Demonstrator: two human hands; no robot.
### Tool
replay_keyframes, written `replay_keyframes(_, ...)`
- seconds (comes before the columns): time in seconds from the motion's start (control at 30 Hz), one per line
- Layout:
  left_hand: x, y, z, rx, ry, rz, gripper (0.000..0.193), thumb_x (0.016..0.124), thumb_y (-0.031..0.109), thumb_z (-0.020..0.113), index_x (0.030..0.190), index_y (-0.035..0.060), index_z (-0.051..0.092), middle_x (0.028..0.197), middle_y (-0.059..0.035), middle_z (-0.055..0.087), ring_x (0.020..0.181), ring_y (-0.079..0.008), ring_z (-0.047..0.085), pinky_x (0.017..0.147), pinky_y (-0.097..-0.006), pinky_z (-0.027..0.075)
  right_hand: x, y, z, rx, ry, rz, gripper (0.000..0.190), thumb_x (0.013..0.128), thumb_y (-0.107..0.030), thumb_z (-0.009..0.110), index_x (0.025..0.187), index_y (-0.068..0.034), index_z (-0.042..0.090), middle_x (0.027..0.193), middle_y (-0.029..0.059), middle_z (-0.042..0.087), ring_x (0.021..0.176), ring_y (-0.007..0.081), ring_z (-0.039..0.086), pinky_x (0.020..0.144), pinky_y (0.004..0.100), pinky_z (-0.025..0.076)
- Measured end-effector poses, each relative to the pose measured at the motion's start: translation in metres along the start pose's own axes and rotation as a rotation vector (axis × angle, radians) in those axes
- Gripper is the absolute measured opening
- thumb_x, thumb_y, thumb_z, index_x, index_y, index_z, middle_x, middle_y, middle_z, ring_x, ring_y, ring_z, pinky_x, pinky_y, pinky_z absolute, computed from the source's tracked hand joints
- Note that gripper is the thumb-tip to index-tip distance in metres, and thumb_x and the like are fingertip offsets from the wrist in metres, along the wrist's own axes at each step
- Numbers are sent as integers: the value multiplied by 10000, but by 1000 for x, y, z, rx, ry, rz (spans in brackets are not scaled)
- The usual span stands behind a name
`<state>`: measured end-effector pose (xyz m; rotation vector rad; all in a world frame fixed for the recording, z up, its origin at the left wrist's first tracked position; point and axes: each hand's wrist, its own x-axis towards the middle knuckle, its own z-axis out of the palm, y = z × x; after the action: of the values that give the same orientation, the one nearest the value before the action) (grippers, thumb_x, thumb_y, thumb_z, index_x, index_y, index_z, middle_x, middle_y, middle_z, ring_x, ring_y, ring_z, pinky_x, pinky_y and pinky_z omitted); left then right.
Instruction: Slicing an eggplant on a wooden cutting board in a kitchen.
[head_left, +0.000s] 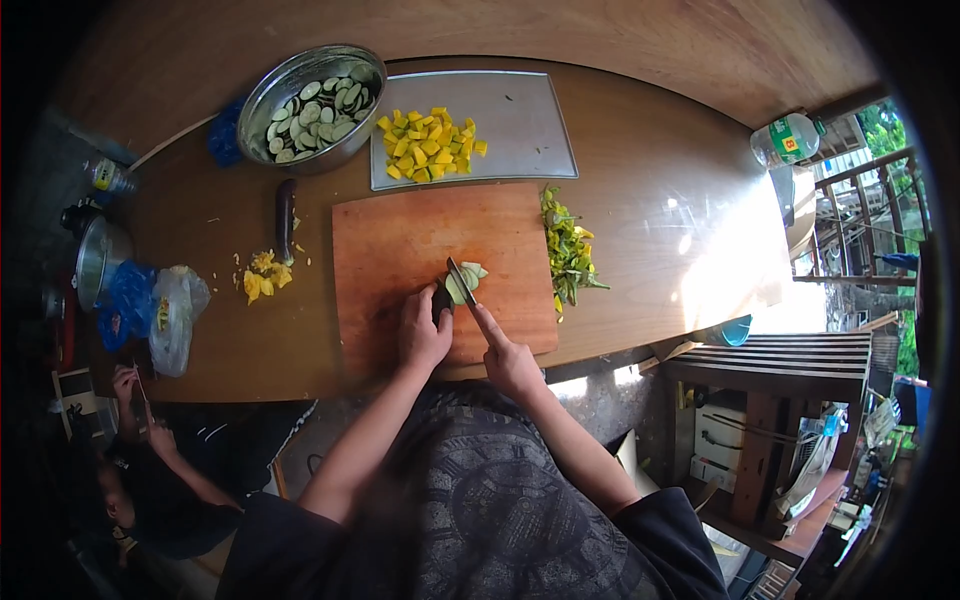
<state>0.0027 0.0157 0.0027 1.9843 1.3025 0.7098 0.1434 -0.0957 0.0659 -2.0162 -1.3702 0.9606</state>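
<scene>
My left hand (426, 328) grips a dark eggplant piece (441, 303) on the wooden cutting board (390, 240). In my right hand (508, 358) is a kitchen knife (460, 279), its index finger laid along the blade's back. The blade stands between the eggplant and pale cut slices (472, 274). Beyond the board, diced yellow squash (427, 146) lies on a grey tray (510, 112). A steel bowl (251, 105) at the upper left holds many eggplant slices (319, 120). One long eggplant (285, 217) rests left of the board.
Squash peelings and green trimmings (570, 247) lie along the board's right edge. Yellow scraps (265, 277), a blue plastic bag (129, 300) and a clear plastic bag (176, 330) are at the left. Another person (165, 465) sits at the lower left. A bottle (785, 141) stands far right.
</scene>
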Motion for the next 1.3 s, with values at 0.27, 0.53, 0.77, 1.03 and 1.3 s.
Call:
replay_keyframes(0.27,2,-4,5,28,28,55,462,857,167,641,1288,48,521,1136,-211,590,1057,-407,581,899,-479,491,-1,-9,5,-83,-38,-11,821,815,8,501,1556,-266,276,681,278,611,631,480,613,640,577,484)
replay_keyframes(0.53,1,-4,5,40,21,56,437,845,173,644,1249,43,544,1111,-210,595,1014,-413,588,860,-485,496,-2,-15,8,-143,-66,7,817,824,-17,503,1562,-262,252,647,270,605,610,466,617,627,576,493)
replay_keyframes(0.77,4,-3,4,85,29,94,401,852,197,639,1213,45,553,1076,-204,593,967,-409,593,807,-487,506,-2,-24,7,-252,-99,43,840,844,-49,501,1571,-334,191,653,245,618,614,427,642,627,558,526)
replay_keyframes(1.03,2,-1,3,162,-1,43,248,863,211,638,1014,43,535,1021,-199,570,931,-410,583,756,-504,506,-3,-46,-2,-304,-168,108,812,883,-60,496,1567,-371,188,719,256,628,649,426,662,625,539,543)
replay_keyframes(1.3,2,3,3,163,-1,52,251,864,225,641,992,48,517,1023,-201,566,939,-411,579,750,-509,508,-3,-48,-4,-315,-179,122,812,887,-60,498,1567,-372,182,715,252,623,646,426,662,616,533,546)
